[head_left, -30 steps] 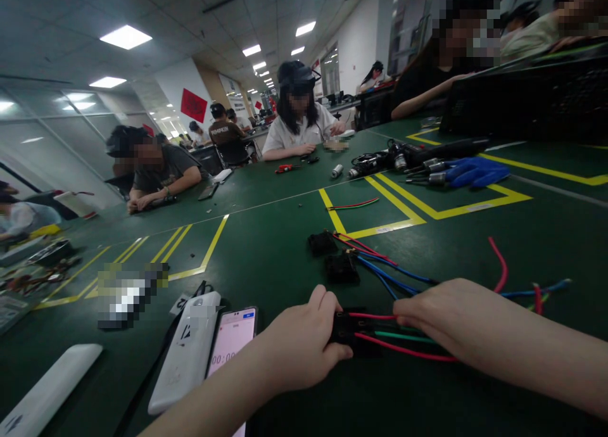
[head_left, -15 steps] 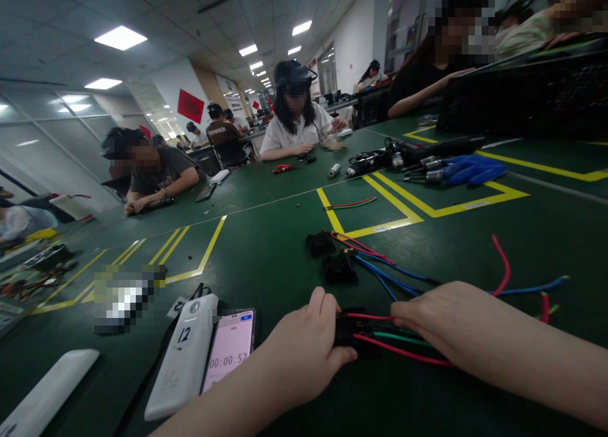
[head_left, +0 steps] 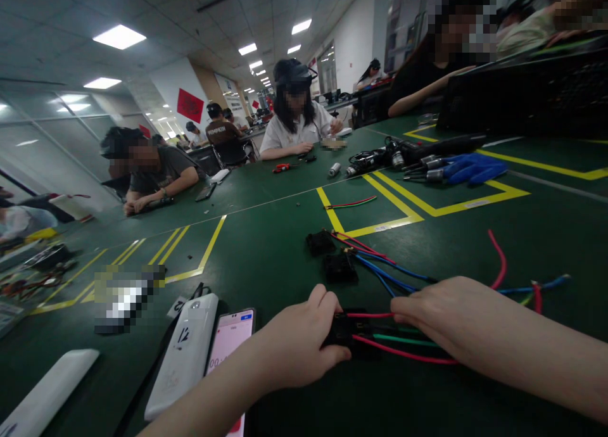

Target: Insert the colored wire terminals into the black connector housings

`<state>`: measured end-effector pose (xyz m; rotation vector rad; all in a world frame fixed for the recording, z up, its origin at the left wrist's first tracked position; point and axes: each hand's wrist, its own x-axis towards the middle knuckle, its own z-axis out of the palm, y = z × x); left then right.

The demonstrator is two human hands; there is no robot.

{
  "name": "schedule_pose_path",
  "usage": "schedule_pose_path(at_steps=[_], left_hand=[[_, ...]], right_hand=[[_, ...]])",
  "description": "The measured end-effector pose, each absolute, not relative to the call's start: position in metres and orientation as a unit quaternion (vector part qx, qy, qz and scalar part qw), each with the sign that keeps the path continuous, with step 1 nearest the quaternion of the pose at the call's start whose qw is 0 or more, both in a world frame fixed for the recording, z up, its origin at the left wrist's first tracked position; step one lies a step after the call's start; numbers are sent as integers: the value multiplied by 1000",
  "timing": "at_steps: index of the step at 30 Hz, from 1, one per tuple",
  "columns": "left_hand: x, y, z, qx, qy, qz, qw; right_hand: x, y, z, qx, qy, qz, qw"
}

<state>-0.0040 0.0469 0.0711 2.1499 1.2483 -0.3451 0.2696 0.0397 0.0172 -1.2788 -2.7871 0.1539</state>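
My left hand [head_left: 308,335] is closed around the left end of a small black plastic housing [head_left: 350,328] low over the table. A red wire [head_left: 370,315], a green wire [head_left: 403,341] and a second red wire run out of its right side. My right hand [head_left: 441,316] is closed on the upper red wire, pinching it a short way from the housing. Its palm covers parts of the other wires, whose free ends show beyond the wrist. Just behind my hands lie two similar black housings, the nearer one [head_left: 340,268] with blue wires [head_left: 387,273].
A white power bank [head_left: 183,354] marked 12 and a phone [head_left: 235,335] lie left, partly behind my forearm. Farther back are a short red-green wire pair [head_left: 351,202], blue gloves [head_left: 475,169], screwdriver-like tools and a black cable bundle. Other people sit around the green table [head_left: 266,234].
My left hand and forearm have shifted slightly left and down, covering more of the phone. The right hand has risen a little, and the wires' free ends have swung slightly.
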Motion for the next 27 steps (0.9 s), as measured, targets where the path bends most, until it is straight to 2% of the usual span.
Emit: schedule_pose_path(at_steps=[12,15,22,25,27], left_hand=[[-16,57,69,837,441,-110,304],[-14,54,71,833,456,-115,291],[-10,49,75,822,477,-118,288],[-9,49,74,814,486,-119,294],[-9,49,74,809,491,-118,301]], right_hand=[[266,39,18,-419,-905,62,32],[267,39,18,-401,-913,51,60],[267,31,31,-327,-927,-20,184],[268,27,31,-321,-927,-36,192],[268,28,28,-341,-926,-18,161]])
